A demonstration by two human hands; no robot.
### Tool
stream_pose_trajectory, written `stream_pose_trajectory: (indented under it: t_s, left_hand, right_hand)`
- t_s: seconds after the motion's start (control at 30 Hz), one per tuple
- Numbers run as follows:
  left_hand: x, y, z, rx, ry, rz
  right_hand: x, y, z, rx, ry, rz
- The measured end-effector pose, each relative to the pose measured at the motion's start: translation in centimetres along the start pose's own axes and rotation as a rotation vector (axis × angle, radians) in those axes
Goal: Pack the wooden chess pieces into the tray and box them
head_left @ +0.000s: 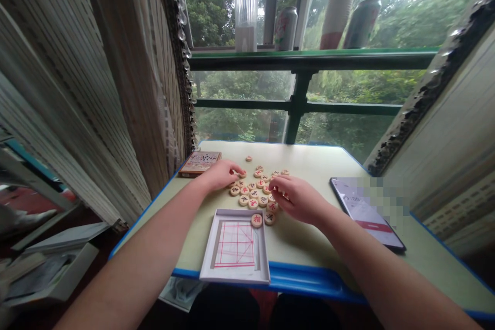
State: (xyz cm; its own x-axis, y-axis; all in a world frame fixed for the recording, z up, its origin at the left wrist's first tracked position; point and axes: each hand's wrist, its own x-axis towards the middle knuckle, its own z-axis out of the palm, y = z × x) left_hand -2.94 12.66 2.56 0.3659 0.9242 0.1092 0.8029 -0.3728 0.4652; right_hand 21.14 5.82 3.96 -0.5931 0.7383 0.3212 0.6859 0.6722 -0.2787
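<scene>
Just beyond the white open box (210, 245), on the pale tabletop (301, 247) with its blue edge, lay a loose cluster of round wooden xiangqi pieces (253, 193), some marked in red and some in black. The box stood at the near edge, and inside it lay a folded paper board (234, 245) printed with red lines. One red-lettered piece (257, 220) sat over the box's far right corner, and a black-lettered piece (269, 217) lay just outside that corner.

Beyond the box and to its left, the left hand (222, 174) bent its fingers down, the tips at a piece (243, 174) on the cluster's far left side; whether they pinched it, I could not tell. Beyond the box and to its right, the right hand (292, 197) curled loosely over the cluster's right side, its fingertips at the pieces there; whether it gripped one was hidden.

A lone piece (248, 158) lay well beyond the box, past the cluster. The box lid (200, 162), with dark calligraphy, rested far to the box's left, and a phone (363, 216) lay well to its right.
</scene>
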Motion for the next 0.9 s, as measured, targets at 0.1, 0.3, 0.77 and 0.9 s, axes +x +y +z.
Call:
stream_pose_trajectory:
  t_s: [0.1, 0.3, 0.77, 0.9]
  left_hand:
    - [0.2, -0.4, 0.3, 0.028, -0.011, 0.092]
    - [0.8, -0.7, 0.7, 0.041, 0.143, 0.012]
    - [1.4, 0.1, 1.0, -0.072, 0.145, -0.075]
    - [0.4, 2.4, 1.1, -0.497, 0.122, -0.043]
  right_hand:
    - [0.0, -0.1, 0.0, -0.008, 0.012, -0.007]
    - [0.1, 0.1, 0.0, -0.015, -0.002, -0.004]
    - [0.3, 0.0, 0.7, -0.041, -0.047, 0.015]
    - [0.5, 0.1, 0.7, 0.057, 0.011, 0.109]
